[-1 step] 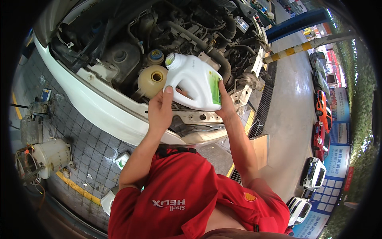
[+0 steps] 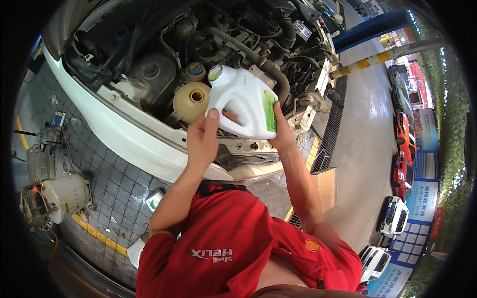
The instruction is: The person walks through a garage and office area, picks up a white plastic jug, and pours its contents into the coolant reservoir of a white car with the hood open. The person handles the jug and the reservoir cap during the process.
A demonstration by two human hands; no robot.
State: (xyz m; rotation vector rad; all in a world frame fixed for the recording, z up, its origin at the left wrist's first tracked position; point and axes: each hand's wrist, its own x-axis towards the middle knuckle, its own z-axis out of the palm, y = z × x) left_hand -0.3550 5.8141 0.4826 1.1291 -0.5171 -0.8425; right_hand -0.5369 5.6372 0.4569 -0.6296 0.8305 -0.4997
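Note:
A white plastic jug [image 2: 248, 99] with a green label is held tilted over the front of an open engine bay, its neck [image 2: 215, 74] pointing left. Round the jug's handle my left hand [image 2: 203, 131] is closed, thumb on top. My right hand [image 2: 282, 130] grips the jug's base at the right end. Just left of the neck sits a yellowish round reservoir [image 2: 185, 105], its dark round opening facing up. Behind it stands a smaller reservoir with a blue cap [image 2: 195, 68]. I cannot make out any liquid leaving the jug.
The car's white fender [image 2: 99, 126] and front crossmember [image 2: 238, 145] lie between me and the engine. On the tiled floor at left are a cylindrical tank [image 2: 64, 197] and a white-and-green container [image 2: 154, 199]. A cardboard box [image 2: 325, 186] stands at right, beside a floor grate [image 2: 328, 144].

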